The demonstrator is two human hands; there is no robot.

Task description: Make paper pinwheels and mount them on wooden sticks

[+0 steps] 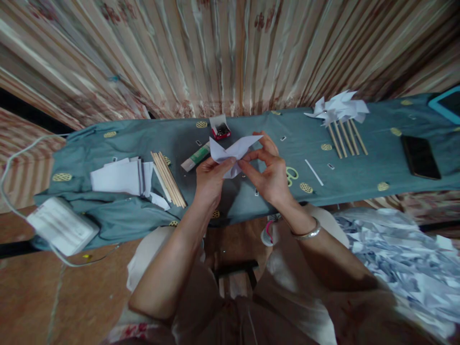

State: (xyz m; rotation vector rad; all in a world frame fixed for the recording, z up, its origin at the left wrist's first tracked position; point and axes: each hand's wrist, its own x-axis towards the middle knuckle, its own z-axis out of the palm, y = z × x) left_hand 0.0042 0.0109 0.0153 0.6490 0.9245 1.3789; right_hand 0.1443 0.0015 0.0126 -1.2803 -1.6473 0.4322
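A white paper pinwheel, its points folded inward, is held above the cloth between both hands. My left hand pinches its lower left side, with the thumb near the centre. My right hand grips the right side, thumb and index finger close to the middle. Behind the paper stands an open small red box holding dark little pieces that look like pins. A green and white glue tube lies just left of the paper. Scissors with green handles are partly hidden by my right hand.
Wooden sticks and stacked paper sheets lie left. Several pinwheels on sticks, a paper strip and a phone are to the right. A white box with a cable sits at the left edge; a paper heap is lower right.
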